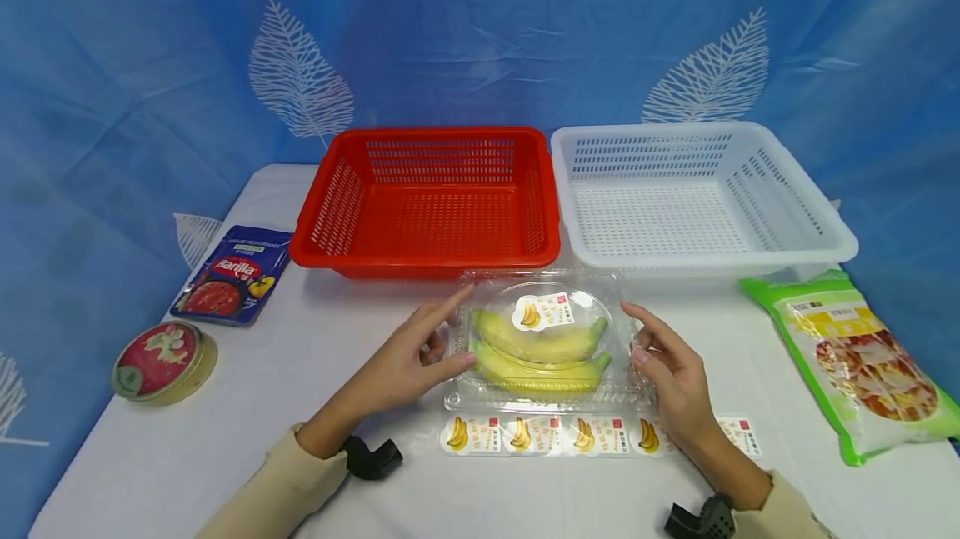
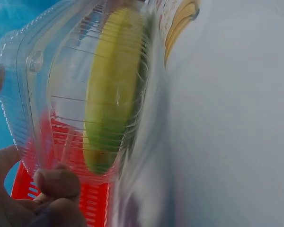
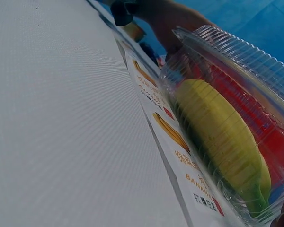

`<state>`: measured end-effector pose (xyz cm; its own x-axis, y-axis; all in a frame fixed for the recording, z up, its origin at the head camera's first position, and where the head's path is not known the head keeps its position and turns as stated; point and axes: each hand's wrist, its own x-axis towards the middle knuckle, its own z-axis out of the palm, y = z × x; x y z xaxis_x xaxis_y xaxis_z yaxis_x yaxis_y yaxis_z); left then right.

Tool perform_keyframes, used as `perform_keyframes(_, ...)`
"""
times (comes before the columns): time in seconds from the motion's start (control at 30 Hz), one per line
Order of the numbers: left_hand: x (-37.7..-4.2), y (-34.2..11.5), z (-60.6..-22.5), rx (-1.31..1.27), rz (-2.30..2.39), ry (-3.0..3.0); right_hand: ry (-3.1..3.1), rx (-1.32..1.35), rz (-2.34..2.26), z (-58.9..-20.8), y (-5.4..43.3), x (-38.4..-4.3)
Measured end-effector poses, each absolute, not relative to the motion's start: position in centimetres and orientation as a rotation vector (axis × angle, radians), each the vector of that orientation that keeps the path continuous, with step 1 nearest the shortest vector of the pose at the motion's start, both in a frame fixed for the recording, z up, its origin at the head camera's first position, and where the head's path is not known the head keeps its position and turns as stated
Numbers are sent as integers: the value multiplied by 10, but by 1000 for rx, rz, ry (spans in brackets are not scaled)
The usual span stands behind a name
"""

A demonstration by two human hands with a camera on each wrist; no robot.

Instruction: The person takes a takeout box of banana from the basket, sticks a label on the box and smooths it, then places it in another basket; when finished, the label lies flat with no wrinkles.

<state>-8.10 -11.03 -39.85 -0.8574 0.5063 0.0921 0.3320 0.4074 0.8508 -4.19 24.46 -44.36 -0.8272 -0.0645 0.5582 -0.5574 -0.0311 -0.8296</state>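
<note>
A clear plastic clamshell box (image 1: 468, 401) holds two bananas (image 1: 551, 376), with a banana-picture sticker (image 1: 542, 311) on its closed lid. My left hand (image 1: 408, 360) grips the box's left edge, index finger and thumb spread along it, other fingers curled at its side. At the opposite edge, my right hand (image 1: 675, 372) holds the box, thumb near the rim. In the left wrist view a fingertip (image 2: 59, 182) touches the box's side. A strip of banana stickers (image 1: 536, 436) lies in front of the box, partly hidden by my right hand.
Behind the box stand a red basket (image 1: 427, 262) and a white basket (image 1: 712, 260), side by side. On the left lie a blue Barilla pouch (image 1: 234, 276) and a round red-lidded tin (image 1: 163, 362). A green and yellow food bag (image 1: 862, 364) lies at the right.
</note>
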Motion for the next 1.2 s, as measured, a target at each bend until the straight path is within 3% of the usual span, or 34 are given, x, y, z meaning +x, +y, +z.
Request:
perform_keyframes(0.87, -82, -108, -408, 762, 1677, 2269, -2037, 706, 1881, -437, 252, -47)
perform_keyframes(1.0, -83, -106, -409, 772, 1683, 2264, -2062, 585, 1947, -434, 259, -49)
perform_keyframes(1.2, -83, -105, -408, 778, 1668, 2258, -2128, 194, 1928, -429, 269, -52)
